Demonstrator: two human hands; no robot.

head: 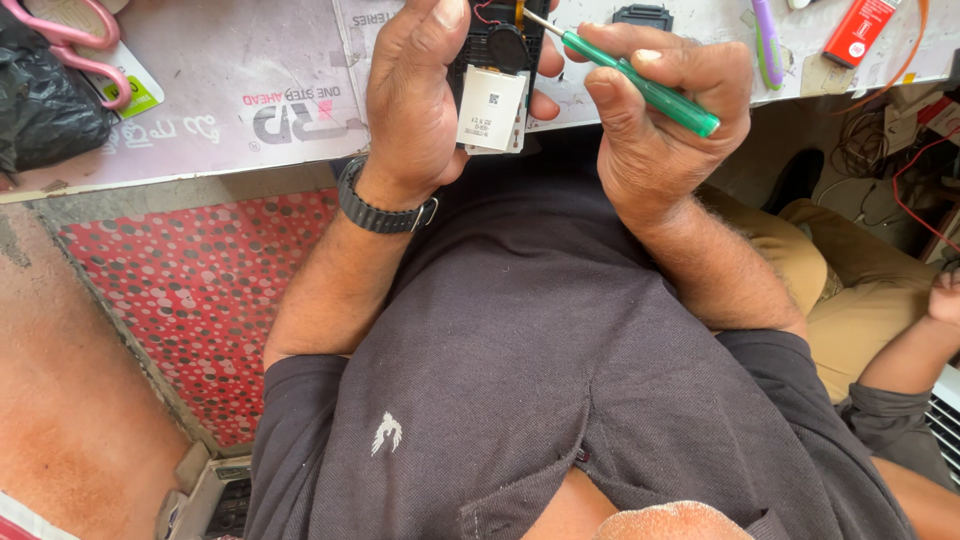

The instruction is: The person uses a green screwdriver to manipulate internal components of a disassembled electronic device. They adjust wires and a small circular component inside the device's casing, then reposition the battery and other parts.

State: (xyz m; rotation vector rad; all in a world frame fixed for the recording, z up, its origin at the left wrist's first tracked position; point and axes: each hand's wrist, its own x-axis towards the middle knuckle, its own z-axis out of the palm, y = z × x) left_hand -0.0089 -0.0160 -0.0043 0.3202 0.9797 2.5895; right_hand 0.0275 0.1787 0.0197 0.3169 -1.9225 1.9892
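The left hand (415,95) is wrapped around an opened small black device (497,60), held above the near edge of the table (200,110). In the open casing sit a white battery (490,108) and a round black part. The right hand (655,120), just right of the device, pinches a green-handled screwdriver (640,85), its tip touching the device's top.

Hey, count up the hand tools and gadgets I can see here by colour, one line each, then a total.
Green: 1, the screwdriver in the right hand
Black: 1, the opened device in the left hand
Pink: 1, the scissors on the table
Purple: 1, the purple tool
Red: 1, the red tool
Total: 5
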